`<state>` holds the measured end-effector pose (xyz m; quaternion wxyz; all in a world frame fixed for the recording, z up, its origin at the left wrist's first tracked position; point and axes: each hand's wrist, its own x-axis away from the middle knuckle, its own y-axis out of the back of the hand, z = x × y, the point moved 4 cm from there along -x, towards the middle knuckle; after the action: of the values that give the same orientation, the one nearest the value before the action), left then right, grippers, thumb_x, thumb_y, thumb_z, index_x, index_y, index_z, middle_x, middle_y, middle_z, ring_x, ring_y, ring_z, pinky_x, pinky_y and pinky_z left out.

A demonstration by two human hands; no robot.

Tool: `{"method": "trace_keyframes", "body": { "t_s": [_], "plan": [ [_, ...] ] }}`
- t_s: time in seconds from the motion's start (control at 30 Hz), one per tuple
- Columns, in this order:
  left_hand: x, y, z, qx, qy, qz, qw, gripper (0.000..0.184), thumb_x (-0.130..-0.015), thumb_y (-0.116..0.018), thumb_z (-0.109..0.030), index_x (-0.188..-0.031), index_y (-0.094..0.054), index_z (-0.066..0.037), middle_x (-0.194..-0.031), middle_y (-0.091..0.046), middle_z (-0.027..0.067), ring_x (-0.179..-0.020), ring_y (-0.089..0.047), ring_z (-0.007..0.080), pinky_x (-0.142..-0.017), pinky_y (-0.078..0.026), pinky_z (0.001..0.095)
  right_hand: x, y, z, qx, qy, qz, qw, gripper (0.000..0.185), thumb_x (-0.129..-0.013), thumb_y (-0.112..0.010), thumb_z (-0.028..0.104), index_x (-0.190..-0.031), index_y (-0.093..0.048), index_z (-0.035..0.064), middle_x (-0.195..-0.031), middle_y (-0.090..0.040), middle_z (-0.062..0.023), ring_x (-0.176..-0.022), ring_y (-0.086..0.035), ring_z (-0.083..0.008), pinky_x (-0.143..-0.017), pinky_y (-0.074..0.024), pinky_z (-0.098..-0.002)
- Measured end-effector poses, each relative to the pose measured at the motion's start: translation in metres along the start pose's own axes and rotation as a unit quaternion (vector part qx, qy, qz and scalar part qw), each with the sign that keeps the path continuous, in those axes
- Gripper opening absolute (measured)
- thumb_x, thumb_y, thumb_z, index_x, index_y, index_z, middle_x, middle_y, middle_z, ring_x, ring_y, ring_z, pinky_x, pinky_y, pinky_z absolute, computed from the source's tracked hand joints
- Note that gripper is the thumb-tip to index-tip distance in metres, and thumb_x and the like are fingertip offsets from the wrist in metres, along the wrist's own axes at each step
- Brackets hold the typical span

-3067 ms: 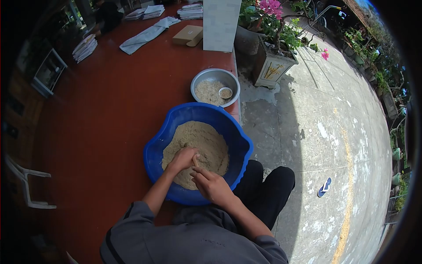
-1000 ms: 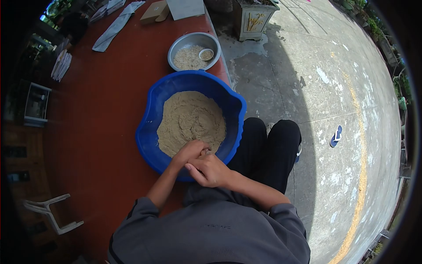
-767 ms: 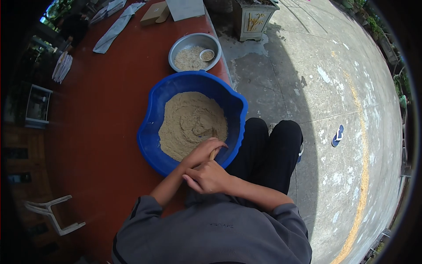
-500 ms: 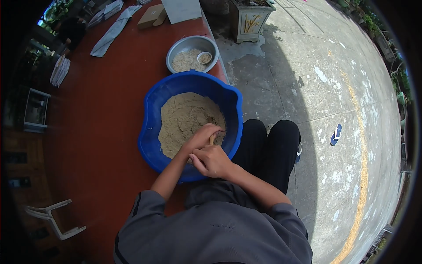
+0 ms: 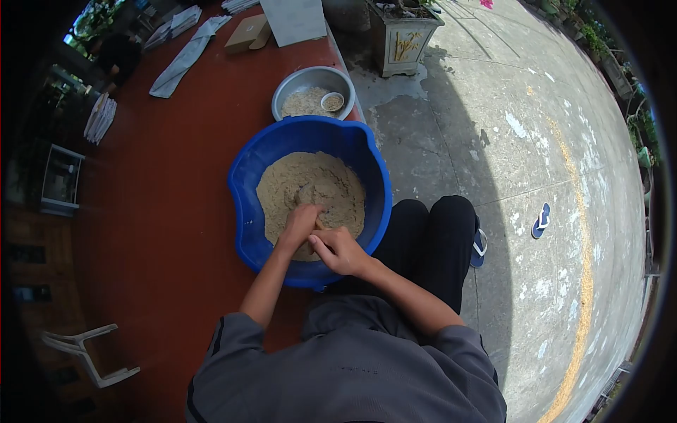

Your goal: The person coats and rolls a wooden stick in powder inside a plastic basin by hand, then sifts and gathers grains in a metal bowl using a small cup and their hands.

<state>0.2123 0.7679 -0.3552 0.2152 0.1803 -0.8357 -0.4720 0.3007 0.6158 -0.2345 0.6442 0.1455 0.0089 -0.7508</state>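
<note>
- Underneath everything from where I stand is the red floor [image 5: 162, 190], with the sitter's legs over its edge.
- On it, right against the sitter's lap, is the blue tub [image 5: 314, 135], which looks like stiff plastic; loaded like this I'd call it heavy, best taken by the rim on opposite sides.
- The pale powder [image 5: 296, 176] spreads across the tub's bottom, soft and loose to my eye, likely to drag on anything pushed through it.
- Just beyond the tub is the metal basin [image 5: 310, 80], thin-walled and probably light, pale flakes inside.
- Both hands are curled around one stick: the left hand [image 5: 302, 222] farther forward, the right hand [image 5: 342, 250] nearer the body.
- That wooden handle [image 5: 320, 223] seems light and rigid, well gripped near its upper end; its lower end I can't make out clearly.
- Smallest, the little cup [image 5: 322, 101] sits in the basin, holding grains.
</note>
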Motion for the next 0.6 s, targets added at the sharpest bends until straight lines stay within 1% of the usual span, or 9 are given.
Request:
{"method": "trace_keyframes", "body": {
  "t_s": [0.1,0.13,0.17,0.23,0.27,0.37,0.47,0.57,0.6],
  "plan": [
    [0.02,0.012,-0.021,-0.019,0.016,0.051,0.998,0.02,-0.092,-0.071,-0.019,-0.108,-0.079,-0.011,-0.1,-0.08,0.0184,-0.099,-0.076,0.0431,-0.084,-0.059,0.0549,-0.006,0.023,0.005,-0.083,-0.093,-0.027,0.992,0.048,-0.115,-0.052,0.027,-0.083,-0.073,-0.0015,-0.067,-0.065,-0.0147,-0.062,-0.064,-0.025,-0.064,-0.0483,-0.0415],
    [0.025,0.019,-0.037,-0.015,0.049,0.074,0.996,0.016,-0.091,-0.071,-0.025,-0.1,-0.078,-0.013,-0.092,-0.08,0.0181,-0.092,-0.076,0.044,-0.08,-0.059,0.0567,-0.007,0.029,-0.005,-0.128,-0.124,-0.045,0.983,0.051,-0.116,-0.051,0.029,-0.083,-0.074,-0.0017,-0.065,-0.065,-0.012,-0.061,-0.063,-0.0209,-0.062,-0.0473,-0.0392],
    [0.029,0.014,-0.044,-0.026,0.054,0.062,0.996,0.016,-0.092,-0.071,-0.025,-0.1,-0.078,-0.013,-0.092,-0.08,0.0181,-0.092,-0.077,0.0438,-0.08,-0.059,0.0568,-0.008,0.036,-0.011,-0.172,-0.156,-0.064,0.971,0.054,-0.117,-0.05,0.032,-0.084,-0.075,-0.0019,-0.064,-0.064,-0.0094,-0.06,-0.062,-0.0168,-0.061,-0.0464,-0.0369],
    [0.035,0.006,-0.057,-0.049,0.057,0.04,0.996,0.017,-0.092,-0.069,-0.024,-0.101,-0.078,-0.013,-0.091,-0.08,0.018,-0.092,-0.077,0.0434,-0.08,-0.058,0.0571,-0.006,0.049,-0.013,-0.202,-0.166,-0.076,0.962,0.058,-0.119,-0.048,0.036,-0.083,-0.075,-0.0011,-0.062,-0.062,-0.0046,-0.056,-0.054,-0.0115,-0.056,-0.0416,-0.0318],
    [0.034,0.003,-0.059,-0.052,0.06,0.05,0.996,0.017,-0.092,-0.07,-0.024,-0.102,-0.079,-0.014,-0.093,-0.08,0.0178,-0.094,-0.077,0.0427,-0.081,-0.059,0.0568,-0.006,0.053,-0.012,-0.216,-0.17,-0.085,0.958,0.06,-0.119,-0.047,0.037,-0.082,-0.074,-0.0007,-0.062,-0.061,-0.0022,-0.054,-0.05,-0.0088,-0.054,-0.0392,-0.0292],
    [0.031,-0.004,-0.07,-0.056,0.072,0.082,0.992,0.017,-0.093,-0.07,-0.021,-0.104,-0.081,-0.016,-0.099,-0.082,0.0171,-0.098,-0.078,0.0406,-0.084,-0.061,0.0559,-0.005,0.059,-0.002,-0.201,-0.166,-0.087,0.962,0.059,-0.119,-0.047,0.037,-0.083,-0.075,-0.0007,-0.061,-0.06,-0.0026,-0.053,-0.05,-0.009,-0.054,-0.0403,-0.0289],
    [0.035,0.003,-0.099,-0.013,0.018,0.076,0.997,0.019,-0.094,-0.069,-0.023,-0.104,-0.08,-0.011,-0.098,-0.081,0.0189,-0.097,-0.078,0.0417,-0.083,-0.06,0.0573,-0.004,0.071,0.024,-0.132,-0.203,-0.034,0.97,0.059,-0.119,-0.047,0.036,-0.083,-0.075,-0.001,-0.061,-0.06,-0.003,-0.054,-0.052,-0.0092,-0.055,-0.0413,-0.0284],
    [0.036,-0.013,-0.101,0.01,-0.031,0.077,0.997,0.021,-0.097,-0.066,-0.023,-0.102,-0.078,-0.007,-0.097,-0.08,0.0215,-0.096,-0.077,0.0434,-0.083,-0.06,0.058,0.002,0.075,0.033,-0.123,-0.214,-0.007,0.969,0.057,-0.119,-0.047,0.036,-0.084,-0.075,-0.0009,-0.061,-0.06,-0.0028,-0.055,-0.054,-0.0097,-0.056,-0.0432,-0.0289],
    [0.036,-0.022,-0.099,0.023,-0.052,0.059,0.997,0.021,-0.097,-0.065,-0.022,-0.102,-0.078,-0.007,-0.097,-0.079,0.0221,-0.096,-0.077,0.0434,-0.083,-0.06,0.0582,0.004,0.076,0.038,-0.111,-0.201,-0.006,0.973,0.056,-0.118,-0.048,0.035,-0.086,-0.076,-0.0011,-0.06,-0.059,-0.0027,-0.056,-0.055,-0.0106,-0.058,-0.0471,-0.0301]
  ]
}}
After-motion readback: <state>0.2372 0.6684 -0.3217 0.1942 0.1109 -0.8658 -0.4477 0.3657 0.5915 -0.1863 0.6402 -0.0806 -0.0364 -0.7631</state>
